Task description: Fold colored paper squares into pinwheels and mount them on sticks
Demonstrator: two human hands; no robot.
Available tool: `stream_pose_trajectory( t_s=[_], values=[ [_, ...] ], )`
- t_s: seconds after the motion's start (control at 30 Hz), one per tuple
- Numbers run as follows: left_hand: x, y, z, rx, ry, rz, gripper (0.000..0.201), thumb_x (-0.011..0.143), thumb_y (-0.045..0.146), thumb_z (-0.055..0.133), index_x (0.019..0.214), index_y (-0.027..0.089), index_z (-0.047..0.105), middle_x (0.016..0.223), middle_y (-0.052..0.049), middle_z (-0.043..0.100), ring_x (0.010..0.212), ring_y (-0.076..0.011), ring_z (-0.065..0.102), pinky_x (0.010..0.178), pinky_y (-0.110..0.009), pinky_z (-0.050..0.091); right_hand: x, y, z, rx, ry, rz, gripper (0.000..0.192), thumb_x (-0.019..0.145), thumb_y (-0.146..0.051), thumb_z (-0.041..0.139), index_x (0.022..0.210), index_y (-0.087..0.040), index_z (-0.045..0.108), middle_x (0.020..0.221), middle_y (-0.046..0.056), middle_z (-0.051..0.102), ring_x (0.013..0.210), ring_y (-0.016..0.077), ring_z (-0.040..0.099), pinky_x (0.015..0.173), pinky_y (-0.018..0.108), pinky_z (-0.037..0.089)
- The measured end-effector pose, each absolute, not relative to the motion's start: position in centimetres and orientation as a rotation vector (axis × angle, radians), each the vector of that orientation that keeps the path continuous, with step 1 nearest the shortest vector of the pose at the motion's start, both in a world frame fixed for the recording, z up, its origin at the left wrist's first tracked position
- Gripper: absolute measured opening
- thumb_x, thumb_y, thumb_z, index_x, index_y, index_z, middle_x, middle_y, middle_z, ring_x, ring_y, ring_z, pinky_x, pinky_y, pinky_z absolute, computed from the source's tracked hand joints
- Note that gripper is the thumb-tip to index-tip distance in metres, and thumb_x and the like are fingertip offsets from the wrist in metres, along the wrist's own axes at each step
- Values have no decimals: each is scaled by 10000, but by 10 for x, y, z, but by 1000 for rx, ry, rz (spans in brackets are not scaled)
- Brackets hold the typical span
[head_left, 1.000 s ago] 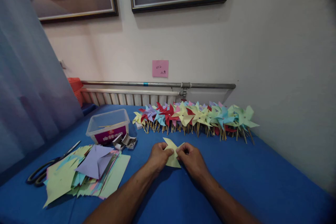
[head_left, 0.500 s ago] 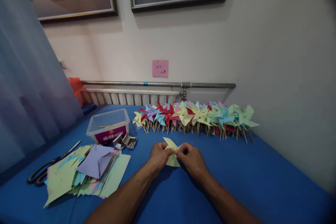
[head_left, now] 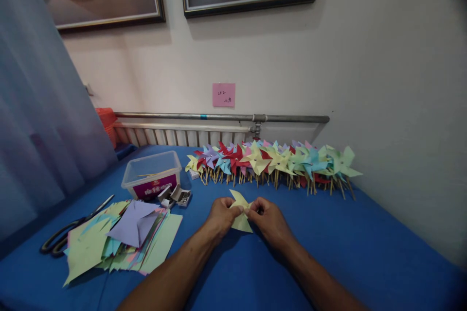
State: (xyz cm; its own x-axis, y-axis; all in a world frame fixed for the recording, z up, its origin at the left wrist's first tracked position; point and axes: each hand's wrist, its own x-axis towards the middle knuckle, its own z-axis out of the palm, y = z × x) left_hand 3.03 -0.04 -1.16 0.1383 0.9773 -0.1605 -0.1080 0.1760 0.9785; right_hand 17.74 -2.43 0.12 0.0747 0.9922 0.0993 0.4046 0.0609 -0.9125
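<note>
Pinching the yellow paper piece (head_left: 241, 214) at the table (head_left: 365, 243) centre, I read both grips closed on it: left hand (head_left: 222, 215) and right hand (head_left: 269, 218), fingertips nearly meeting. Finished pinwheels (head_left: 273, 163) line the wall; cut paper stack (head_left: 124, 240) lies left, scissors (head_left: 69, 233) beside.

Pale yellow paper piece (head_left: 241, 214), partly folded with pointed corners, lying low over blue cloth, pinched at centre.

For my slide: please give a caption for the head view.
Both hands fold yellow paper before finished pinwheels.
</note>
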Motion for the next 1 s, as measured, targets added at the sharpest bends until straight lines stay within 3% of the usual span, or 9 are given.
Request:
stream_pose_trajectory(
  t_s=[0.53, 0.67, 0.77, 0.83, 1.0],
  values=[
    [30, -1, -8, 1049, 1124, 1042, 145, 599, 213, 752, 615, 145, 625, 504, 15, 595, 434, -101, 478, 474, -232, 334, 180, -27, 2, -1425, -1542, 863, 205, 726, -376, 647, 646, -221, 539, 524, -56, 511, 495, 117, 435, 477, 243, 307],
    [30, 1, -10, 1006, 1101, 1062, 153, 592, 226, 758, 640, 134, 646, 511, 1, 614, 431, -106, 497, 475, -235, 357, 180, -25, -2, -1330, -1446, 909, 192, 715, -367, 688, 787, -221, 585, 566, -66, 539, 523, 130, 493, 504, 246, 364],
    [29, 2, -12, 960, 1045, 1090, 217, 588, 267, 768, 716, 113, 686, 546, -28, 654, 447, -121, 530, 489, -243, 391, 179, -19, -11, -1173, -1245, 1010, 478, 696, -386, 739, 1114, -221, 578, 773, -13, 683, 674, 182, 643, 636, 294, 494],
    [29, 2, -12, 934, 1013, 1117, 255, 572, 279, 778, 740, 107, 695, 556, -37, 665, 452, -126, 540, 496, -247, 406, 177, -15, -19, -1107, -1145, 1097, 649, 673, -426, 776, 1233, -212, 529, 896, 40, 735, 789, 227, 697, 727, 343, 533],
    [30, -3, -6, 872, 935, 1155, 282, 508, 275, 818, 698, 118, 680, 565, -33, 668, 463, -124, 550, 510, -245, 420, 171, -11, -30, -1087, -1026, 1208, 660, 561, -488, 851, 1104, -195, 615, 909, 69, 760, 787, 259, 705, 690, 352, 537]
  ],
)
